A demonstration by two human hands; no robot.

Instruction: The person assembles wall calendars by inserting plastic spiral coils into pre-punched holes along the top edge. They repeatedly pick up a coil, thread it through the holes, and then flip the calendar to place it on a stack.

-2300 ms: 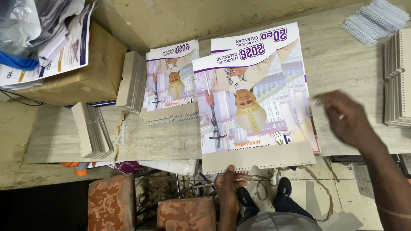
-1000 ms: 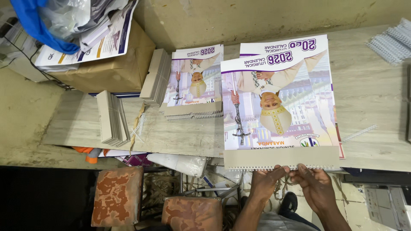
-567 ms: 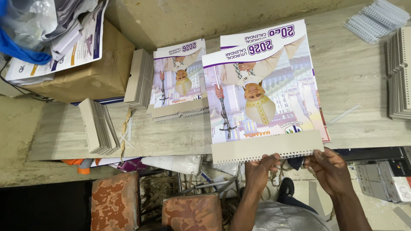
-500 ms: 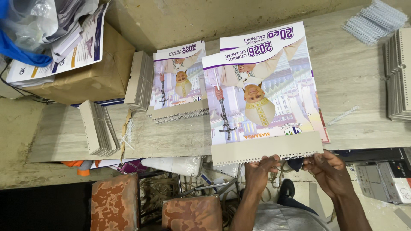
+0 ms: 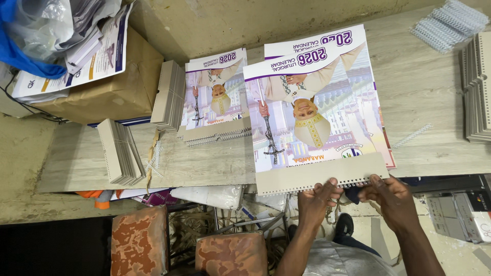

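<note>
At the near edge of a worn wooden table (image 5: 215,168), a person's 2 bare hands work the punched grey backing strip of a large wall calendar (image 5: 314,110). The left hand (image 5: 317,197) pinches the strip's near edge between thumb and fingers; the right hand (image 5: 391,197), just beside it, closes its fingertips on the same edge. The calendar lies flat on another like it, hanging slightly over the table edge. To its left sits a smaller calendar (image 5: 215,97) with a wire binding coil across its near end. Stacks of grey board (image 5: 120,151) stand further left, and loose binding coils (image 5: 447,23) rest at the far right.
</note>
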